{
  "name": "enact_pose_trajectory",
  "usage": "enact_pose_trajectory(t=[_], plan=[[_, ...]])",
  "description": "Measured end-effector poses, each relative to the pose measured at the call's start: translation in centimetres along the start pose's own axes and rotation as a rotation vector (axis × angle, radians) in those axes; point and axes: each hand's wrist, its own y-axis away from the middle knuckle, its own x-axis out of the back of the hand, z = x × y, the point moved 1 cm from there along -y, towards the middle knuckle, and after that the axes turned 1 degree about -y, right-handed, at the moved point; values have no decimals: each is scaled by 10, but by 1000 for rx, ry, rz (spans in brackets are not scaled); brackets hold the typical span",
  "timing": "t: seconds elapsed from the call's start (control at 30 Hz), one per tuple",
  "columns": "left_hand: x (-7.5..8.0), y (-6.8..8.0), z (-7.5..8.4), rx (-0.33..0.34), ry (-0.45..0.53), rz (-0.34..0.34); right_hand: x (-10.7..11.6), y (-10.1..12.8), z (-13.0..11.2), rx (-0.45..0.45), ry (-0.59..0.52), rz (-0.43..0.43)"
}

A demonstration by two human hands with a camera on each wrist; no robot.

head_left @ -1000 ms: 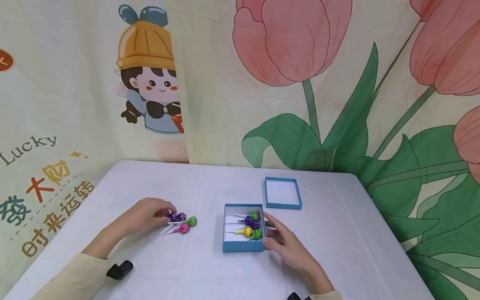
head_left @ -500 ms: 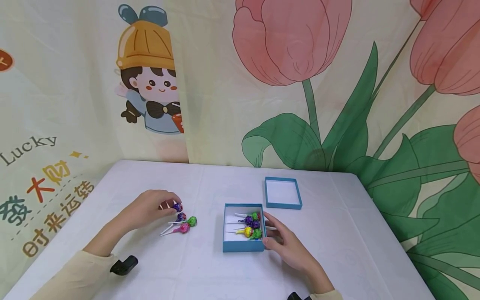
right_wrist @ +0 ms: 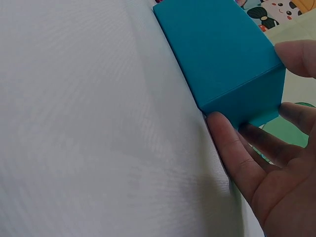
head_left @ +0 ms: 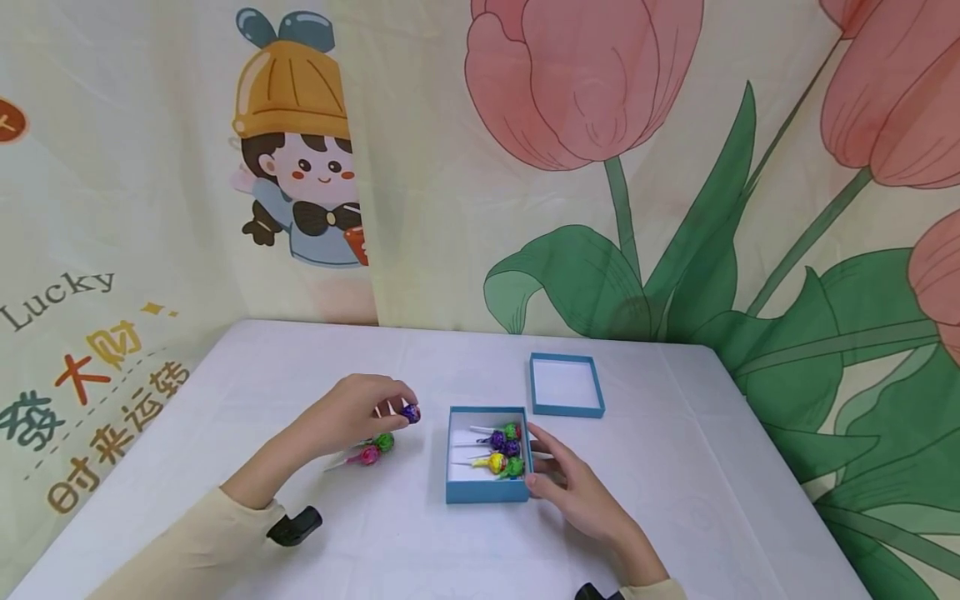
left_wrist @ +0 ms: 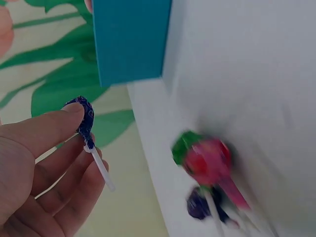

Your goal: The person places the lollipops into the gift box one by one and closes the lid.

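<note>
Purple-wrapped, the lollipop (head_left: 410, 412) hung pinched in the left hand's (head_left: 352, 410) fingertips just left of the blue box (head_left: 486, 493), which the right hand (head_left: 573, 483) steadied with relaxed fingers against its side. Held so lightly by the stick, it might have slipped onto the surface (head_left: 375, 533) short of the box, or knocked against the box's near wall.

Table (head_left: 465, 358): white cloth cover, evenly lit. Directly behind the table, printed fabric backdrop (head_left: 450, 208) hangs as the wall. Above the table's left end: cartoon child (head_left: 300, 150) in orange hat, lettering "Lucky". Above its right end: large pink tulips (head_left: 577, 75), green leaves.
</note>
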Motion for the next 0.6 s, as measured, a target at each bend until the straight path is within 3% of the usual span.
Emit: enact_pose_trajectory(t=[0.3, 0.6], plan=[[-15, -25, 51, -131, 60, -24, 0, 0, -1, -5, 1, -2], [-36, -45, 81, -206, 126, -83, 0, 0, -2, 0, -21, -16]])
